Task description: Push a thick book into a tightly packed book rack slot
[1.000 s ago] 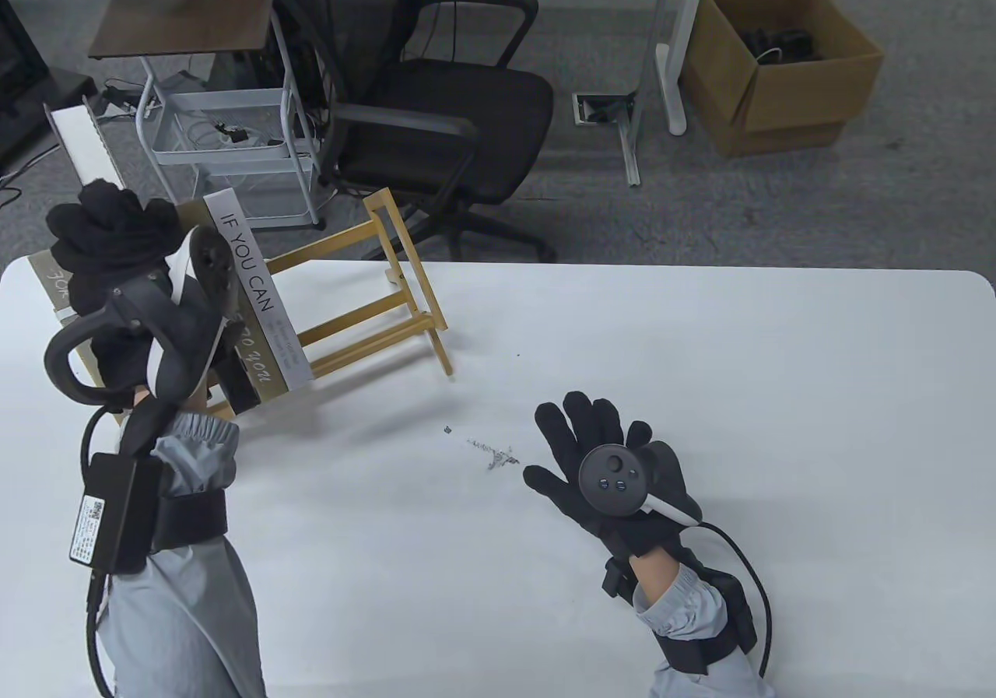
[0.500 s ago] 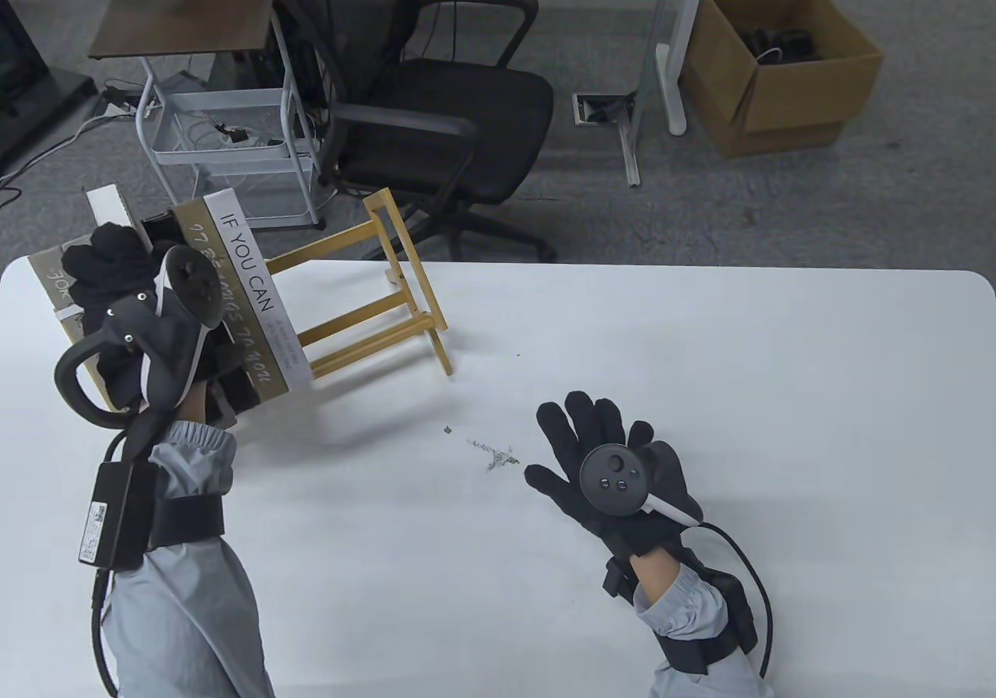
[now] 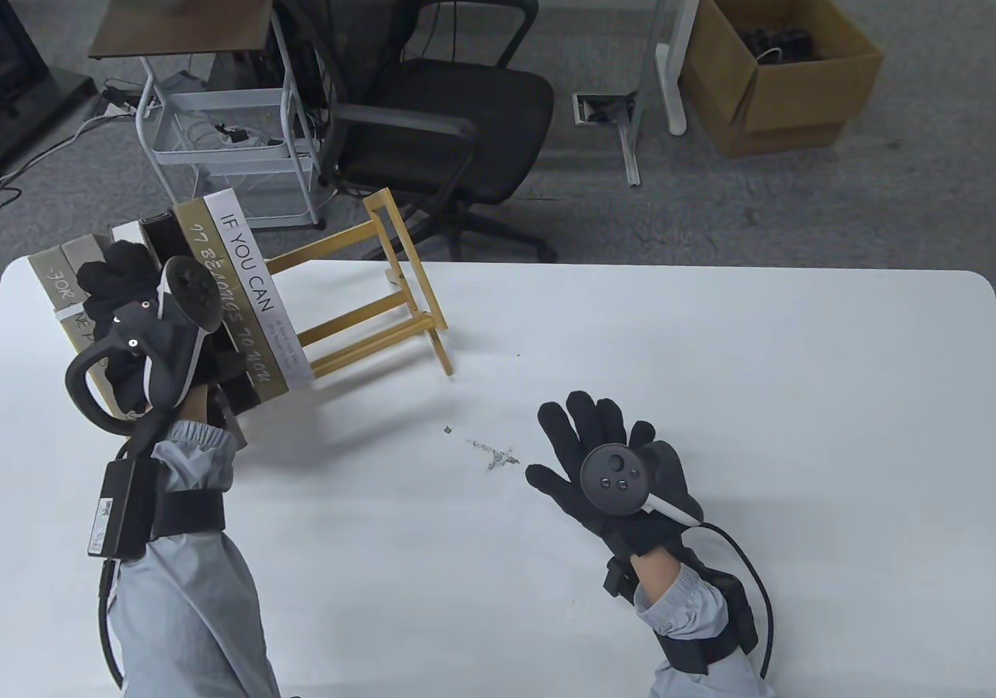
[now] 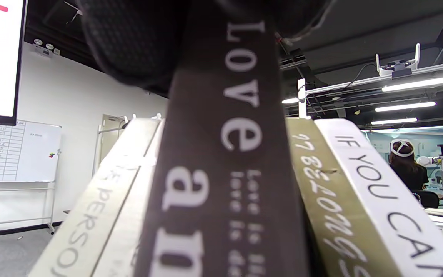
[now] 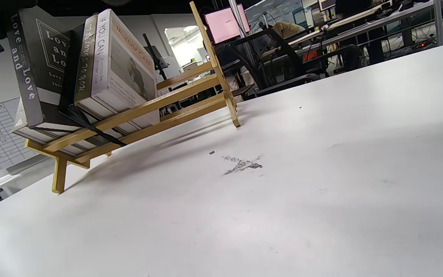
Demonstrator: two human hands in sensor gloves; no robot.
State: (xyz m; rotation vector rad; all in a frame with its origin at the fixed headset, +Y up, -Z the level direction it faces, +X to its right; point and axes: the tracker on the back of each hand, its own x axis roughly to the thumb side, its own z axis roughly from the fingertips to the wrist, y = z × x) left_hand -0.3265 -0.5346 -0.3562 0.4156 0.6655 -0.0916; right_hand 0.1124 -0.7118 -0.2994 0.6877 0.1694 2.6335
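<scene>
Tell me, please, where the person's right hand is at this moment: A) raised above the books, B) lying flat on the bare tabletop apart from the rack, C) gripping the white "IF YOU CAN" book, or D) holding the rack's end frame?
B: the right hand lies flat with fingers spread on the table, apart from the wooden rack.

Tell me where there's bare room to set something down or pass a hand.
Bare table stretches right of the rack, beyond the right hand. Rack's right half is unfilled. Crowded at left: books packed together, left hand pressing the dark book.
</scene>
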